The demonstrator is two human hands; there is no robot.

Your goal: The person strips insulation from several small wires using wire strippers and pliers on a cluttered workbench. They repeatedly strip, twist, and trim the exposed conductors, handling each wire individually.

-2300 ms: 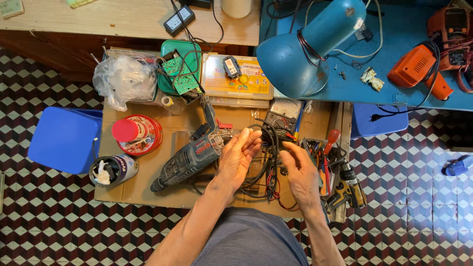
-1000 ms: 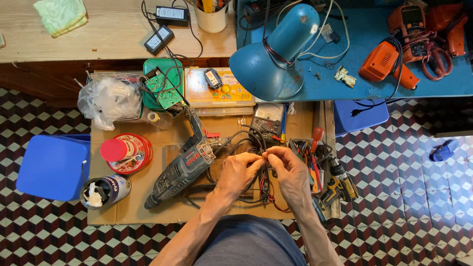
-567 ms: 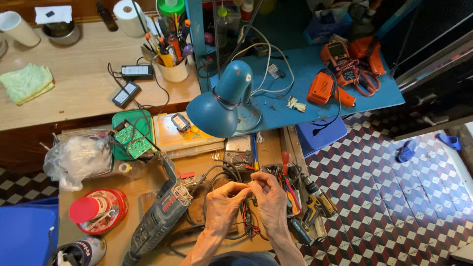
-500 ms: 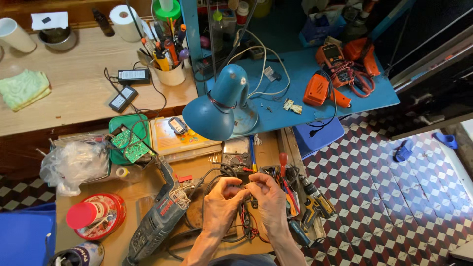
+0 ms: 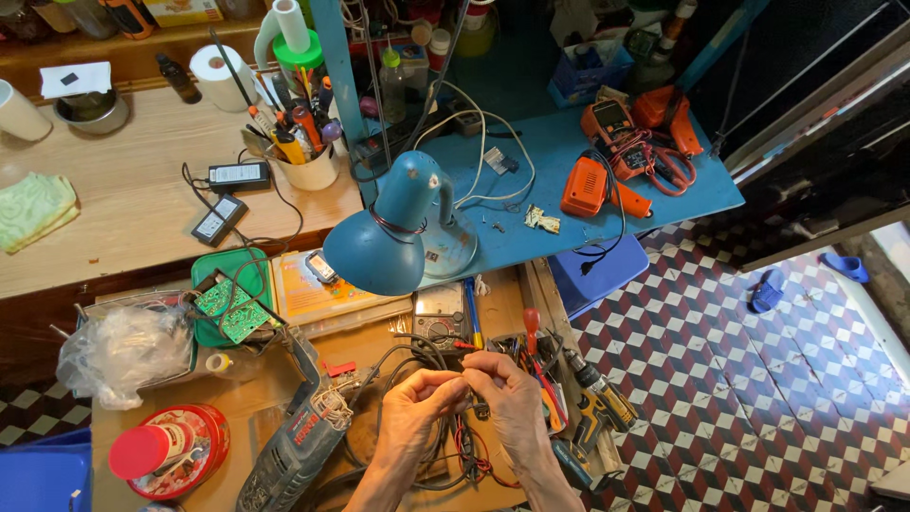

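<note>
My left hand [image 5: 409, 417] and right hand [image 5: 512, 403] meeting mid-bench, fingers [image 5: 453, 381] of both pinched on a thin wire [image 5: 466, 374], cable tangle [image 5: 417, 356] beneath, drill [image 5: 299, 446] just left, lamp [image 5: 393, 232] beyond.

The light was soft and even, falling from above, so the wooden bench [image 5: 142, 204] and blue table [image 5: 569, 180] showed bright with only faint shadows. The lamp [image 5: 393, 232] gave no visible glow of its own and caught a dull sheen on its shade. The upper right corner sank into deep darkness, while a pale glare crept in at the far right edge. The hands [image 5: 464, 408] looked sharp, without motion blur. Wide-angle bending curved the straight lines near the edges.
</note>
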